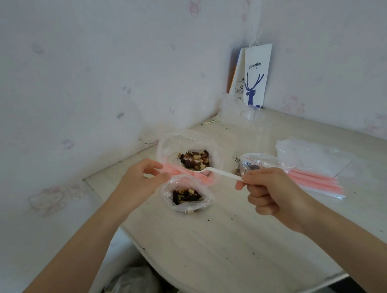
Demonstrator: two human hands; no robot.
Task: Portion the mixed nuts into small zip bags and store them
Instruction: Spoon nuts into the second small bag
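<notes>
A large clear bag (168, 145) of mixed nuts (194, 157) stands open on the pale table (227, 240). In front of it a small zip bag (185, 205) holds some nuts. My left hand (143, 177) pinches the small bag's pink-striped top edge. My right hand (274, 193) grips the handle of a white plastic spoon (222, 173). The spoon's bowl carries nuts and sits at the large bag's front rim. Behind my right hand lies another small zip bag (255, 162) with nuts inside.
A stack of empty zip bags with pink strips (312, 163) lies at the right. A white coffee paper bag (256, 75) leans in the wall corner beside a clear plastic cup (252, 115). Dark crumbs dot the table. A bin with white rubbish (132, 286) sits below the table's curved edge.
</notes>
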